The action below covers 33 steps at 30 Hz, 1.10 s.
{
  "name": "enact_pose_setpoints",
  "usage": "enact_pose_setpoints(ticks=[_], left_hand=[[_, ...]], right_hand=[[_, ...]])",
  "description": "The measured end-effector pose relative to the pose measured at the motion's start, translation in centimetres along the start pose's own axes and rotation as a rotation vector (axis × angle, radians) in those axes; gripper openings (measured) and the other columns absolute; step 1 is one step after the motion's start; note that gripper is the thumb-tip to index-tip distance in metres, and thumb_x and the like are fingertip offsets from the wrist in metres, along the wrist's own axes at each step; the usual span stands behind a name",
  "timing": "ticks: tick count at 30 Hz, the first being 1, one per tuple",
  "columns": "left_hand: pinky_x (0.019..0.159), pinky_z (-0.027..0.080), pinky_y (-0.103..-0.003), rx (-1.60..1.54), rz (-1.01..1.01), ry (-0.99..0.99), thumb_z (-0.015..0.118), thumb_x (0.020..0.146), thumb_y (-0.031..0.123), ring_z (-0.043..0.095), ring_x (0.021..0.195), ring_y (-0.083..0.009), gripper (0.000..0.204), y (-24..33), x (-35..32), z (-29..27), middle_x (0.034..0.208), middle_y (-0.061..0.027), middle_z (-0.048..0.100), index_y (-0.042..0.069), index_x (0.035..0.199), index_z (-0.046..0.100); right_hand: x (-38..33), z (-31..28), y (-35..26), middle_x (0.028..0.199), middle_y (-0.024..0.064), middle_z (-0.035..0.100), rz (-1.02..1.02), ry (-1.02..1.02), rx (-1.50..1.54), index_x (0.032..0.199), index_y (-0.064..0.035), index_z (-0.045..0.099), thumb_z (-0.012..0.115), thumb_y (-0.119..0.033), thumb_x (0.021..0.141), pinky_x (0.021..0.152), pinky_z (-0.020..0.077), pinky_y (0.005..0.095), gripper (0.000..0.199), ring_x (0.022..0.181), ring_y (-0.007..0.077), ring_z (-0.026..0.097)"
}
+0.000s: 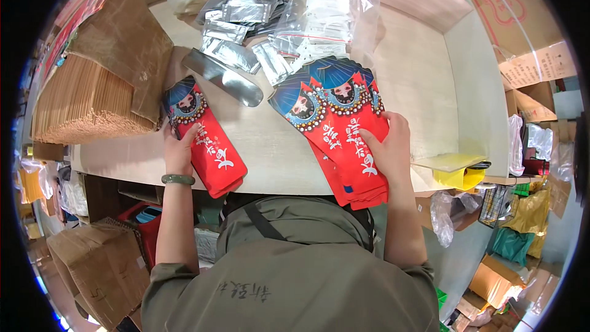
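Note:
My left hand (179, 147) is closed on the left edge of a small stack of red printed card sleeves (215, 160), its thumb on top. The sleeves have a blue fan-shaped top and a printed costumed figure, and they overhang the table's front edge. To the right, my right hand (391, 150) grips a thicker, fanned-out bunch of the same sleeves (335, 141), thumb on the face and fingers round the right edge. Its lower ends also reach past the table edge. A shiny, round-ended silver strip (224, 78) lies between the two bunches.
Several silver sachets (230, 40) are heaped at the back of the table (418, 80). Beside them sits a clear plastic bag (332, 12) of white packets. A carton of tightly packed brown card pieces (92, 98) stands left. A yellow holder (461, 172) is at the right edge.

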<state>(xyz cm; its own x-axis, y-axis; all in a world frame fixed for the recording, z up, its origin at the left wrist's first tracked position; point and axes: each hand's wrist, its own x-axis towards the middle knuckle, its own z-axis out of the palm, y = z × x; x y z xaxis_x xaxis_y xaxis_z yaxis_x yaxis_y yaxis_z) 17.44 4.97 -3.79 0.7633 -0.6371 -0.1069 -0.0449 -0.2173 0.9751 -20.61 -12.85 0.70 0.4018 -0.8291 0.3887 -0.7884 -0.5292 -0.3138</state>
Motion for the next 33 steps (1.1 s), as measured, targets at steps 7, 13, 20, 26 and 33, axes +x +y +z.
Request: enact_pose_setpoints(ticks=[7, 13, 20, 26, 33], left_hand=[[0.107, 0.031, -0.035, -0.281, -0.381, -0.467, 0.064, 0.083, 0.007, 0.031, 0.134, -0.0238, 0.077, 5.1, -11.2, 12.1, 0.141, -0.0209, 0.034, -0.002, 0.143, 0.017], [0.096, 0.041, -0.034, -0.566, -0.509, -0.59, 0.061, 0.084, 0.005, 0.05, 0.114, -0.0201, 0.056, 7.1, -12.2, 19.8, 0.124, -0.0129, 0.05, 0.0, 0.131, 0.031], [0.091, 0.046, -0.036, -0.548, -0.629, -0.548, 0.056, 0.085, 0.003, 0.055, 0.107, -0.0226, 0.044, 7.0, -12.2, 19.5, 0.12, -0.0126, 0.053, 0.001, 0.124, 0.036], [0.084, 0.049, -0.036, -0.597, -0.662, -0.503, 0.051, 0.087, 0.006, 0.058, 0.101, -0.0218, 0.033, 6.8, -12.0, 19.0, 0.111, -0.008, 0.057, 0.007, 0.119, 0.044], [0.085, 0.047, -0.035, -0.702, -0.646, -0.443, 0.045, 0.079, -0.001, 0.057, 0.096, -0.0205, 0.041, 6.1, -12.7, 18.3, 0.109, -0.0078, 0.056, 0.006, 0.119, 0.043]], right_hand=[[1.5, -2.2, -0.9, 0.107, 0.0175, 0.061, 0.436, -0.445, 0.444, 0.117, 0.0039, 0.05, 0.078, -0.028, 0.072, 0.087, 0.0474, 0.0349, 0.062, 0.099, 0.0257, 0.061], [0.6, 0.5, 0.1, 0.104, 0.0115, 0.065, 0.565, -0.566, 0.787, 0.114, 0.0028, 0.053, 0.079, -0.023, 0.072, 0.081, 0.0504, 0.0301, 0.055, 0.092, 0.0157, 0.062], [-0.3, -0.8, -1.7, 0.117, 0.0141, 0.058, 0.45, -0.549, 0.546, 0.123, 0.0024, 0.046, 0.08, -0.02, 0.072, 0.091, 0.0466, 0.0316, 0.065, 0.104, 0.0207, 0.059], [-0.1, -0.1, -1.6, 0.118, 0.0137, 0.057, 0.845, -0.618, 1.423, 0.129, 0.0036, 0.039, 0.083, -0.014, 0.067, 0.087, 0.0496, 0.0333, 0.078, 0.106, 0.0224, 0.059], [0.3, -2.3, -5.3, 0.104, 0.0196, 0.064, 0.32, -0.742, 0.666, 0.129, 0.0007, 0.037, 0.074, -0.015, 0.071, 0.079, 0.052, 0.0384, 0.071, 0.094, 0.0294, 0.064]])
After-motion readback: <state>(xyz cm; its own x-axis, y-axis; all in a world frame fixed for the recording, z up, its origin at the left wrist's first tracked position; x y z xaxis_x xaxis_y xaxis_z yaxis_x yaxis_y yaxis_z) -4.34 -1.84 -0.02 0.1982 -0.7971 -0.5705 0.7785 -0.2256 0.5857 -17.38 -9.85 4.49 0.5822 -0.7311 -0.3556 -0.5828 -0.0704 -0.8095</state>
